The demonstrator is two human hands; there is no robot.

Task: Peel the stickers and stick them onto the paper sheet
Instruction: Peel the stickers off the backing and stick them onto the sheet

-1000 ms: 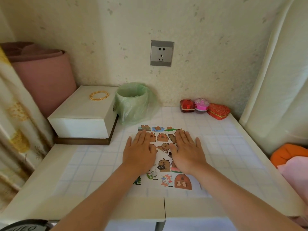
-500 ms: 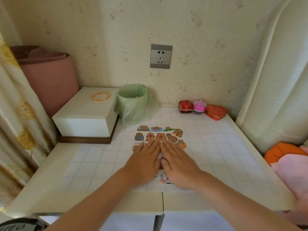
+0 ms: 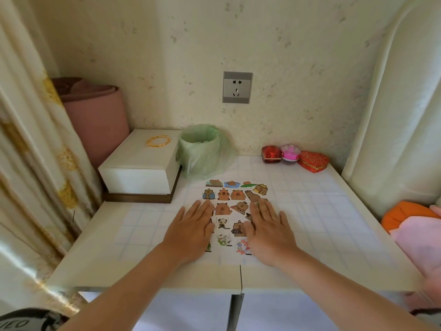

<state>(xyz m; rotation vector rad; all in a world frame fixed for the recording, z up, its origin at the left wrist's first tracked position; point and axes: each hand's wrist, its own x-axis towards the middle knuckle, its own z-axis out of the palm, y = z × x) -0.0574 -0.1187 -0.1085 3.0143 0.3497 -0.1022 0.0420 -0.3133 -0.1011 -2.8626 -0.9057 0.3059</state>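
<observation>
A white paper sheet covered with several cartoon animal stickers lies flat in the middle of the white gridded tabletop. My left hand presses flat on the sheet's left side, fingers straight and together. On the sheet's right side my right hand lies flat the same way. Both hands cover some stickers; the top rows and a middle column show between and beyond them.
A white box with a gold bangle stands at the back left beside a green-bagged bin. Red and pink trinket boxes sit at the back right. A curtain hangs left; orange and pink cloth lies right.
My hands have slid apart from the sheet's centre to its left and right sides, uncovering the middle stickers. The camera has tilted a little.
</observation>
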